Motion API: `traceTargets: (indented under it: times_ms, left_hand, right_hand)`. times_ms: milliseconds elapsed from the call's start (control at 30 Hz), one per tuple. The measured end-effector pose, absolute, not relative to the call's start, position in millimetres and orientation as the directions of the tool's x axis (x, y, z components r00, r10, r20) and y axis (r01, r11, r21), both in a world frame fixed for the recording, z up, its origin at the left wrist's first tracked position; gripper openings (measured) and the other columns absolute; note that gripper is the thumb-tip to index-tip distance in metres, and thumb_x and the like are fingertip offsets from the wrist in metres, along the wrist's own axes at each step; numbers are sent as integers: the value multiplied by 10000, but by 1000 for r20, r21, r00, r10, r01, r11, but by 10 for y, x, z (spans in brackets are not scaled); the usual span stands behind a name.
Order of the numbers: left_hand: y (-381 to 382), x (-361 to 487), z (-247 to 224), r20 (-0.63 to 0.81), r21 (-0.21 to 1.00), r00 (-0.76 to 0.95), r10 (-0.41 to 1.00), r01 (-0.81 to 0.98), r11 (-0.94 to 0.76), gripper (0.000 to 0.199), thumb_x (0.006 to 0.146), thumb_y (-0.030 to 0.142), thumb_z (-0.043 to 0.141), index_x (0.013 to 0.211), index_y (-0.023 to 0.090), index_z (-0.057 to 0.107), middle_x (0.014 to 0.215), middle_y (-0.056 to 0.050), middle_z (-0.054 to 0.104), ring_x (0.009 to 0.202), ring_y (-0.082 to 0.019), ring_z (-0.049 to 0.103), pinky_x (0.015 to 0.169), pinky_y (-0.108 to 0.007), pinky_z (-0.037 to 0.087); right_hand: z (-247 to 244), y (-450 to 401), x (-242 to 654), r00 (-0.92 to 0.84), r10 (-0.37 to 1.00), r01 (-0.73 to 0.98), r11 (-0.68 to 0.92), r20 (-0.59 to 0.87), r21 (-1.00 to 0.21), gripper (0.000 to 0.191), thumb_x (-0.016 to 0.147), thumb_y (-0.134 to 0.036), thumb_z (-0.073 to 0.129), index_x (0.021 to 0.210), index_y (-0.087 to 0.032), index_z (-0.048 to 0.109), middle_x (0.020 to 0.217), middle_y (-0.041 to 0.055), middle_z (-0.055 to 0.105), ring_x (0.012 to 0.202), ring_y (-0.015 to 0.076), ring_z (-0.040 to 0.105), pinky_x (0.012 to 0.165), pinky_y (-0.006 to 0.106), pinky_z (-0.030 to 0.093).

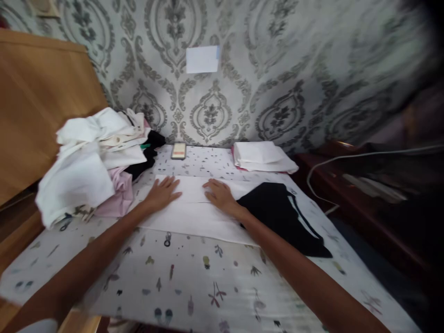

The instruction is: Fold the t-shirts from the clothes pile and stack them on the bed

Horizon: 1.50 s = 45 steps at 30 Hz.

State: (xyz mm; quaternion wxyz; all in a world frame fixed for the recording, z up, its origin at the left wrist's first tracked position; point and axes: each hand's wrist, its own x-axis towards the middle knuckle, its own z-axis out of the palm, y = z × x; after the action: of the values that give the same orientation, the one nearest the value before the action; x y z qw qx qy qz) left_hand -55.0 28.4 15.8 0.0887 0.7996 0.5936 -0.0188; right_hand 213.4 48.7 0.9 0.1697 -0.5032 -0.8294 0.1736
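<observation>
In the centre of the frame, a white cloth (pixel 194 217) lies spread on a bed sheet (pixel 194 286) printed with small leaves and figures, and both hands rest on it. The left hand (pixel 162 193) is at the cloth's upper left part, palm down, its fingers slightly spread and the thumb held out toward the middle. The right hand (pixel 218 195) lies palm down on the upper part, right of the left hand and well apart from it, its fingers loosely bent and pointing up and left; neither hand pinches the fabric. Right of centre, a black garment (pixel 277 210) with a thin strap lies beside the right forearm, meeting the right part of the white cloth. At the left of the frame is a heap of clothes (pixel 86 162) in white, pink and black. Above the white cloth, near the wall (pixel 211 111), are a small framed card (pixel 179 151) and, farther right, a folded white stack (pixel 260 156) with a pink edge showing. A pale rectangle (pixel 202 59) shows on the patterned wall at the upper centre. A cable (pixel 374 154) runs across the right side.
</observation>
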Motion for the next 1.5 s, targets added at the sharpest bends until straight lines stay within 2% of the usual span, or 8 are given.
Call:
traceTargets:
  times_ms: [133, 233, 367, 500, 667, 933, 1200, 1500]
  left_hand:
    - [361, -757, 105, -108, 55, 266, 958, 964, -261, 693, 1005, 555, 213, 1594, 193, 260, 1673, -99, 185, 1549, -296, 145, 1208, -601, 183]
    - [455, -872, 34, -63, 32, 255, 965, 967, -254, 679, 995, 517, 210, 1571, 178, 327, 1652, -124, 262, 1530, -314, 223, 1179, -614, 255]
    - [525, -893, -14, 56, -13, 273, 961, 962, -272, 633, 978, 496, 253, 1469, 176, 493, 1563, -168, 434, 1440, -371, 399, 1132, -662, 310]
    - [515, -520, 22, 186, 27, 423, 887, 900, -435, 548, 985, 424, 278, 1396, 186, 553, 1509, -154, 508, 1371, -347, 492, 1157, -610, 324]
    - [406, 369, 139, 92, 196, 648, 756, 733, -652, 610, 986, 550, 328, 1466, 206, 482, 1565, -101, 450, 1401, -293, 468, 1132, -451, 424]
    - [397, 683, 238, 87, 81, 750, 656, 651, -755, 455, 960, 399, 366, 1311, 227, 600, 1374, -83, 635, 1221, -285, 610, 1006, -434, 518]
    - [204, 1009, 297, 129, 96, 887, 443, 434, -896, 481, 998, 373, 360, 1448, 275, 499, 1484, -65, 542, 1333, -274, 518, 1084, -459, 460]
    - [126, 1342, 240, 168, 142, 929, 328, 307, -941, 368, 988, 198, 365, 1182, 221, 677, 1302, -78, 662, 1192, -239, 613, 1016, -449, 520]
  right_hand:
    - [187, 215, 2228, -443, 896, 801, 411, 30, -436, 374, 977, -278, 466, 1317, -177, 585, 1498, 169, 494, 1450, 295, 364, 1169, 587, 237]
    - [272, -54, 2532, -367, 920, 820, 391, 140, -419, 339, 981, -284, 485, 1278, -180, 609, 1475, 173, 515, 1406, 288, 420, 1148, 511, 317]
    - [284, -454, 3195, -41, 952, 874, 181, 303, -452, 254, 959, -237, 493, 1147, -196, 658, 1211, 119, 644, 1108, 231, 615, 947, 368, 488]
    - [180, -737, 3765, 250, 937, 877, -111, 246, -467, 225, 930, -230, 515, 1106, -200, 651, 1059, 80, 645, 855, 193, 638, 768, 324, 507]
    - [65, -870, 3914, 368, 911, 842, -242, 185, -483, 381, 912, -295, 572, 1272, -174, 588, 1166, 118, 616, 928, 220, 645, 807, 341, 514]
    - [-10, -885, 4073, 393, 896, 768, -198, 204, -609, 315, 890, -268, 581, 1178, -163, 647, 1121, 117, 634, 886, 202, 647, 857, 363, 527]
    - [-44, -925, 4378, 476, 879, 233, -139, -12, -963, 268, 911, -188, 430, 1077, -172, 640, 914, 67, 700, 665, 130, 679, 581, 240, 526]
    - [23, -1031, 4242, 319, 919, 744, -90, 233, -662, 179, 830, -203, 588, 950, -212, 720, 827, 18, 711, 698, 154, 632, 672, 277, 502]
